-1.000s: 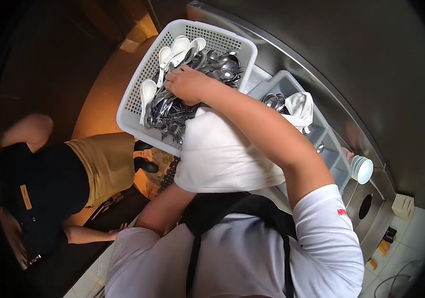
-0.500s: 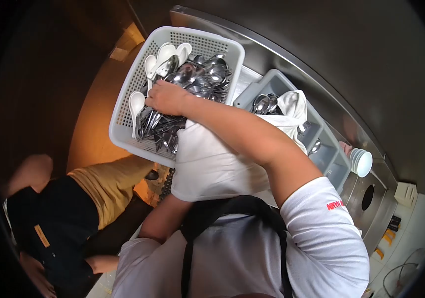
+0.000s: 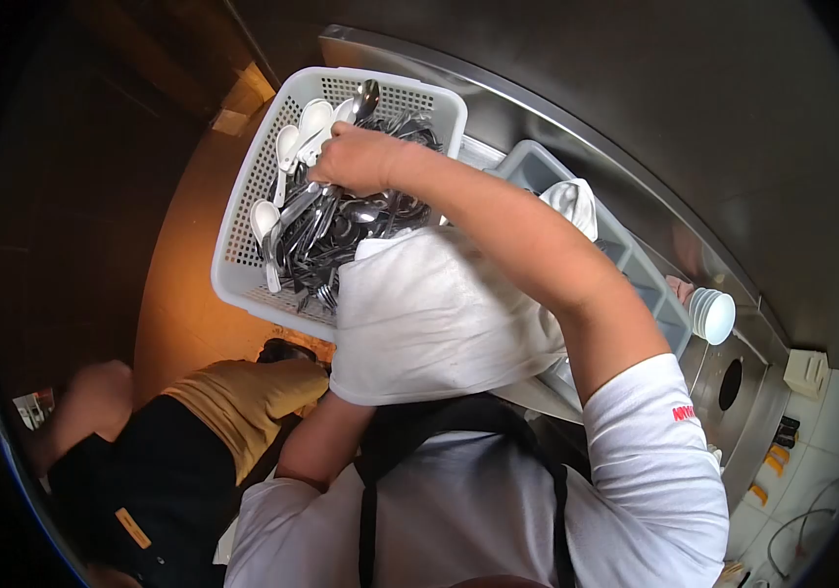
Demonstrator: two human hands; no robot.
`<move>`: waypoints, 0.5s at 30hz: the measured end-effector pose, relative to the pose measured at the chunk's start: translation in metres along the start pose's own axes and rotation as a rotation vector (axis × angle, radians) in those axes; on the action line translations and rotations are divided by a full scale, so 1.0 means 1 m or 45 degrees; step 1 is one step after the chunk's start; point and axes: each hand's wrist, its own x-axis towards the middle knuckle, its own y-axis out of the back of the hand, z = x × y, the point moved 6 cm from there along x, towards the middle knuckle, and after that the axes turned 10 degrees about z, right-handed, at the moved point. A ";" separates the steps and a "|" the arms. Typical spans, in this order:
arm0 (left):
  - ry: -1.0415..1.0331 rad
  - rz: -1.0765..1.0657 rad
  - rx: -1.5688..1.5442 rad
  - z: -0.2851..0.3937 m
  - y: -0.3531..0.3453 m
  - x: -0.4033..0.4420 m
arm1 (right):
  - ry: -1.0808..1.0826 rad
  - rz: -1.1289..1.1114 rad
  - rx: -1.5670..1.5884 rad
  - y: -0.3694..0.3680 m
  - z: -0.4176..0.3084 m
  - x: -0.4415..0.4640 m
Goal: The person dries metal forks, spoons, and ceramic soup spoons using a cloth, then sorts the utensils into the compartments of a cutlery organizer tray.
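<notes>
A pale grey perforated basket [image 3: 230,240] holds a heap of metal cutlery [image 3: 326,235] and several white spoons [image 3: 315,120] along its left side. My right hand [image 3: 356,160] is over the heap with its fingers closed on a metal spoon [image 3: 366,98], whose bowl sticks up past the knuckles. My left forearm runs under a large white cloth [image 3: 429,314] at the basket's near right corner. The cloth covers my left hand, so its fingers are hidden.
A grey divided tray [image 3: 625,245] stands right of the basket, with a bunched white cloth end [image 3: 571,206] over it. Stacked pale cups [image 3: 711,316] lie farther right. A steel wall edge [image 3: 537,103] runs behind. Another person in a black top [image 3: 135,480] is close on the left.
My right hand has moved up and right across the heap, and the metal spoon has moved with it. The white cloth now hides more of the divided tray's cutlery.
</notes>
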 end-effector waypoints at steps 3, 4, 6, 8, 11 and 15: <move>0.049 -0.085 -0.088 0.005 -0.012 -0.001 | -0.066 0.139 0.093 0.016 0.015 -0.011; 0.074 -0.145 -0.123 0.006 -0.017 -0.001 | -0.078 0.215 0.157 0.024 0.018 -0.017; 0.080 -0.157 -0.246 0.004 -0.007 0.000 | -0.073 0.429 0.424 0.043 0.018 -0.028; -0.027 -0.161 -0.085 0.005 0.008 0.007 | -0.009 0.635 0.576 0.059 0.009 -0.042; -0.253 -0.055 0.403 0.010 0.035 0.031 | 0.058 0.804 0.685 0.079 -0.019 -0.065; -0.378 0.230 0.625 0.016 0.068 0.078 | 0.090 0.869 0.844 0.074 -0.057 -0.093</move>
